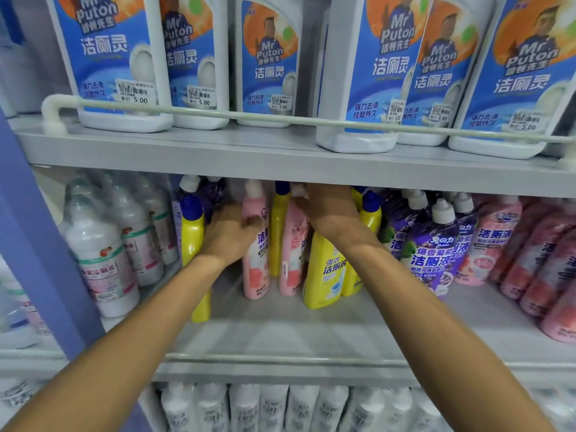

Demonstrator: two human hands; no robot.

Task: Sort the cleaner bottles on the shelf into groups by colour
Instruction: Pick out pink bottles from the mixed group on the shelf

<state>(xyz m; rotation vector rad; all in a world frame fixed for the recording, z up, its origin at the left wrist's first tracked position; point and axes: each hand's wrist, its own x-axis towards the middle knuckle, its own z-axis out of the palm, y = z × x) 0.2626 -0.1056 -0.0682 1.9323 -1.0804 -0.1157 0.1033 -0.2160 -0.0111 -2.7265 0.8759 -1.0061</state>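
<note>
Your left hand [232,235] wraps the pink bottle [256,275]; your right hand [330,210] covers the top of a second pink bottle [291,263], grasp unclear. Ease both out past the yellow bottles [324,269] toward the pink group [495,241] at three o'clock.

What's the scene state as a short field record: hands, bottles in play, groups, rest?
left hand: grips left pink bottle near its shoulder
right hand: at the neck of right pink bottle; grip hidden
mixed zone: both pink bottles stand among yellow bottles on middle shelf
grouped: purple bottles, then pink group further right
upper shelf: white bottles with blue labels
</note>
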